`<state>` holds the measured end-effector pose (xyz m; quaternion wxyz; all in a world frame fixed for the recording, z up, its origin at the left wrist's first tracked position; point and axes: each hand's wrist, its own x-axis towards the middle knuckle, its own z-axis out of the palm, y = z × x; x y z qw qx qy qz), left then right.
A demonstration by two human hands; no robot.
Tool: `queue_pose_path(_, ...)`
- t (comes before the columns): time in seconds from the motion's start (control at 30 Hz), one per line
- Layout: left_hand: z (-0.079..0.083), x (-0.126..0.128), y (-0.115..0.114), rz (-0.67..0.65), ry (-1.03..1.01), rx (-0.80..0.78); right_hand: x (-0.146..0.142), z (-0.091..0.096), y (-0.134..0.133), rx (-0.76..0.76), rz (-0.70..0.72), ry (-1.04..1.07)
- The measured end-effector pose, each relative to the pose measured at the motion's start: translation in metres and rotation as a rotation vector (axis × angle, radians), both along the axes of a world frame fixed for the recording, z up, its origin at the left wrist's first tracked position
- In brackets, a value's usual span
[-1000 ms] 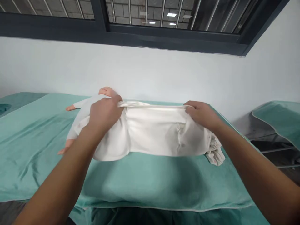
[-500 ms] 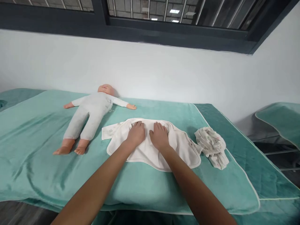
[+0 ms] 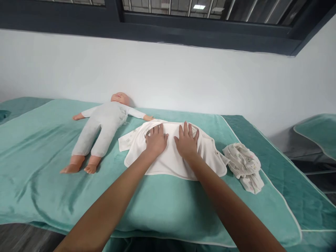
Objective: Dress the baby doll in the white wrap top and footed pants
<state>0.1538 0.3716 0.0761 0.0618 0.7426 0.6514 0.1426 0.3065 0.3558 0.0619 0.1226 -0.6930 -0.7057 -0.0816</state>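
Observation:
A small white baby shirt (image 3: 170,159) lies spread on the green blanket in front of me, one printed sleeve sticking out to the left. My left hand (image 3: 156,140) rests flat on its upper left part, fingers stretched away from me. On the upper right part lies my right hand (image 3: 187,142), its fingers spread on the cloth. To the left, a baby doll (image 3: 106,120) with a white cloth body lies on its back; its near hand touches or almost touches the shirt's top edge. At the right, a crumpled printed white garment (image 3: 243,162) lies against the shirt's right sleeve.
The green blanket (image 3: 168,206) covers the bed, with a darker green quilted cover (image 3: 283,175) beneath it at the right. A white wall (image 3: 157,73) and a dark window frame (image 3: 204,29) stand behind. Another green-covered surface (image 3: 317,131) is at the far right.
Both hands have moved away from me, and the shirt has slid toward the wall with them. My fingers have spread out flatter. The doll and the crumpled garment stay in place.

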Motion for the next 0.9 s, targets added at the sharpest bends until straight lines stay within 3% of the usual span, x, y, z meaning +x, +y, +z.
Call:
queue_pose_path(0.23,-0.014,0.006,0.034,0.058,-0.024,-0.093,0.013,-0.009,0.033,-0.002,0.077,-0.033)
queue_pose_path(0.4,-0.026,0.002,0.047,0.003,0.013,-0.05,0.017,-0.021,0.04,-0.048,0.044,0.007)
queue_pose_path(0.73,-0.029,0.0,0.049,-0.025,0.026,-0.064,0.017,-0.019,0.042,-0.175,-0.002,0.099)
queue_pose_path(0.9,-0.03,0.001,0.042,-0.005,0.042,-0.038,0.013,-0.015,0.033,-0.043,0.052,0.044)
